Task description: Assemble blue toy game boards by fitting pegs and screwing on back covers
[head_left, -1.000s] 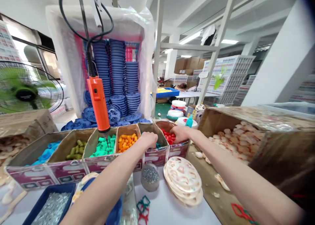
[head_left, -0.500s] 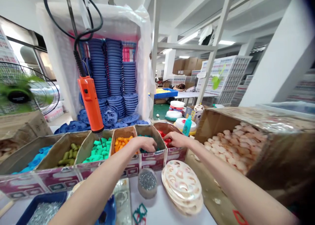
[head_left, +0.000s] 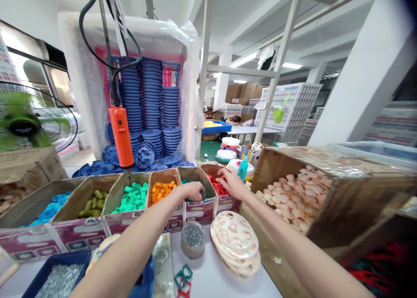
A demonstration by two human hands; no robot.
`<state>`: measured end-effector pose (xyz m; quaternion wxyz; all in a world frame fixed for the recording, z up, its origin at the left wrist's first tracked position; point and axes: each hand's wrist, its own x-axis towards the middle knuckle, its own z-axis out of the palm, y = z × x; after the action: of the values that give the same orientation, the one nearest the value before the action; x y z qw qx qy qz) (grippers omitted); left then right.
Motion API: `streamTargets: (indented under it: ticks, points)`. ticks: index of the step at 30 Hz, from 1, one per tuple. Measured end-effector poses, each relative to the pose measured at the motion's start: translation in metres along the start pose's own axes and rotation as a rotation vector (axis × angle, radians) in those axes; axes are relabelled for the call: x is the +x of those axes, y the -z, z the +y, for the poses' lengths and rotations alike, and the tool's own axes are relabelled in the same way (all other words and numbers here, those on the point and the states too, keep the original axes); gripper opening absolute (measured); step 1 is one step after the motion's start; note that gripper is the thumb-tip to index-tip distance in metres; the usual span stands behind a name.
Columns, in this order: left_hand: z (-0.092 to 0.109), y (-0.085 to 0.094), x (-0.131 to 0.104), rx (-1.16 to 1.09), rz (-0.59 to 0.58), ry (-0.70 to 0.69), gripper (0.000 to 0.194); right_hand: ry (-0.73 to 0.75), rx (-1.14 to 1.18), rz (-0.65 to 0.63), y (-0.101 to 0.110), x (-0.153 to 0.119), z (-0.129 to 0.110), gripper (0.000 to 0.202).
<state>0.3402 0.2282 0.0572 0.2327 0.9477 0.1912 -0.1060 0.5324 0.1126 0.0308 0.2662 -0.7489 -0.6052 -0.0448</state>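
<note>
My left hand (head_left: 194, 191) dips into the bin of teal pieces (head_left: 187, 181). Its fingers curl downward, and whatever they grip is hidden. Over the neighbouring bin, my right hand (head_left: 232, 184) has bent fingers held apart above small red pieces (head_left: 217, 186), with nothing visible between them. Left of my left hand, orange pieces (head_left: 161, 190) fill another cardboard compartment. A round tub of metal screws (head_left: 193, 239) and a stack of cream discs with cut-outs (head_left: 235, 237) stand on the table in front of the bins.
An orange electric screwdriver (head_left: 121, 137) hangs over the green pieces (head_left: 133, 196). Blue round parts (head_left: 151, 98) are stacked behind the bins. At right, a cardboard box holds pale pink pieces (head_left: 295, 196). A blue tray (head_left: 60, 276) of screws lies front left; a fan (head_left: 24, 124) stands behind.
My right hand has drawn up slightly from the red pieces, its fingers more lifted. My left hand stays at the teal bin, its fingers more curled. The view has shifted a little.
</note>
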Motion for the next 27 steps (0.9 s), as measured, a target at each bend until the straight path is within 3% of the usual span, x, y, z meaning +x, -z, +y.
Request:
streamTargets:
  ticks: [6, 11, 14, 17, 20, 24, 27]
  points:
    - [0.011, 0.003, -0.018, -0.371, 0.342, -0.013, 0.027, -0.027, 0.088, 0.112, 0.019, -0.010, -0.019, 0.030]
    - [0.029, -0.008, -0.059, -0.722, 0.437, -0.080, 0.020, 0.096, 0.218, 0.086, 0.044, -0.037, -0.062, 0.026]
    - [0.041, -0.024, -0.093, -0.925, 0.453, -0.132, 0.024, 0.143, 0.325, 0.089, 0.055, -0.065, -0.098, 0.027]
    - [0.053, -0.041, -0.131, -1.112, 0.420, -0.205, 0.039, 0.170, 0.500, 0.095, 0.064, -0.094, -0.135, 0.029]
    - [0.064, -0.058, -0.169, -1.261, 0.393, -0.265, 0.049, 0.197, 0.619, 0.038, 0.070, -0.120, -0.168, 0.032]
    - [0.071, -0.075, -0.209, -1.544, 0.319, -0.304, 0.047, 0.210, 0.703, -0.050, 0.074, -0.146, -0.198, 0.049]
    - [0.074, -0.085, -0.229, -1.634, 0.301, -0.324, 0.044, 0.231, 0.711, -0.097, 0.073, -0.159, -0.214, 0.058]
